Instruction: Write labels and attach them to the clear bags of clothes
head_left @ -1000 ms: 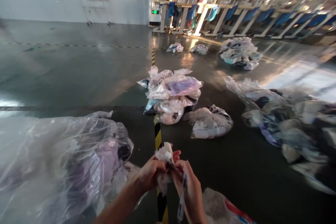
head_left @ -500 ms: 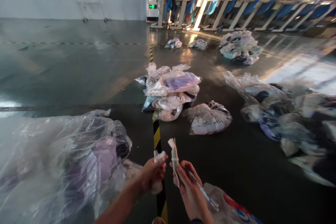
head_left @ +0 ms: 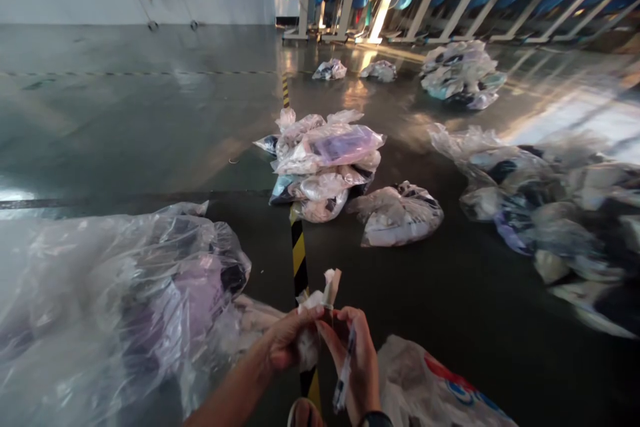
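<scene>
Brought together from their spread half a second earlier, a person's left hand and right hand meet at a slim pale roll in the head view. It rises, slightly tilted, between both sets of fingertips, the right's closed on its base. The left pinches crumpled white wrap; a pen sits gripped in the right. Bagged bundles lie beyond.

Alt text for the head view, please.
A person's left hand and right hand meet at a pale strip and crumpled white material; the right also holds a pen. Filled clear plastic bags lie on the dark floor.
</scene>
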`<state>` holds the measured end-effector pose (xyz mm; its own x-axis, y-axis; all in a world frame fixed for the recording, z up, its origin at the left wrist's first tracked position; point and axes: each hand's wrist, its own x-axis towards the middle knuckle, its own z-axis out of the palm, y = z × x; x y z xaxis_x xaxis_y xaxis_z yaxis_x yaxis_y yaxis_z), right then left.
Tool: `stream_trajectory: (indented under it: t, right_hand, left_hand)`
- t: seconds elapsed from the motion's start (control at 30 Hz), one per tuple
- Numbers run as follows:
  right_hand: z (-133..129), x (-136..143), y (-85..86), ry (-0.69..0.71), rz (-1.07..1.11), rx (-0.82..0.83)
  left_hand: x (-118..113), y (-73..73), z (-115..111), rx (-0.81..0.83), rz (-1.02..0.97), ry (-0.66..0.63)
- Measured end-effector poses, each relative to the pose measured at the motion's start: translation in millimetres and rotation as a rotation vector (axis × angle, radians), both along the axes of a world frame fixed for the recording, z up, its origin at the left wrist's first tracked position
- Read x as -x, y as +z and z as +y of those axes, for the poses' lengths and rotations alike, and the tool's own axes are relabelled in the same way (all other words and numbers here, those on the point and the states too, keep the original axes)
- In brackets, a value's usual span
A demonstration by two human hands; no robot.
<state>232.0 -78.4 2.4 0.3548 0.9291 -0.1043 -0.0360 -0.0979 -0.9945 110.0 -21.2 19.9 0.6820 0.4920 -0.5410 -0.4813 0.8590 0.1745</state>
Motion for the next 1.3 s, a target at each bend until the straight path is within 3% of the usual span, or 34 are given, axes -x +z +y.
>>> stream_trajectory:
  t: [0.1,0.2,0.33,0.47,0.6,0.77,0.97,1.3]
  right_hand:
    - [0.2,-1.5,0.3,-0.047,0.027,-0.001]
    - [-0.1,-7.0,4.6,-0.102,0.108,0.048]
    - [0.3,-10.0,13.8,-0.116,0.283,0.091]
    - [0.5,2.7,19.2,-0.02,0.323,0.075]
    - [-1.6,20.3,19.0,0.069,0.275,0.041]
    - [-2.0,25.3,16.4,0.043,0.22,0.048]
    - [-3.6,13.5,3.0,-0.106,0.201,0.07]
    - [-3.3,11.7,2.4,-0.11,0.299,0.183]
  left_hand:
    - [2.0,-7.7,4.8,0.235,0.013,0.085]
    - [4.8,-15.9,7.0,0.254,-0.007,0.186]
    - [5.9,-13.4,1.5,-0.085,0.068,0.102]
    - [4.6,-2.9,-3.0,-0.434,0.188,-0.004]
    - [7.1,1.4,-0.1,-0.559,0.333,0.014]
    - [7.1,4.3,5.1,-0.47,0.332,0.013]
    - [2.5,-14.8,-2.1,-0.296,0.14,-0.141]
    - [0.1,-20.5,-2.3,-0.232,0.164,-0.041]
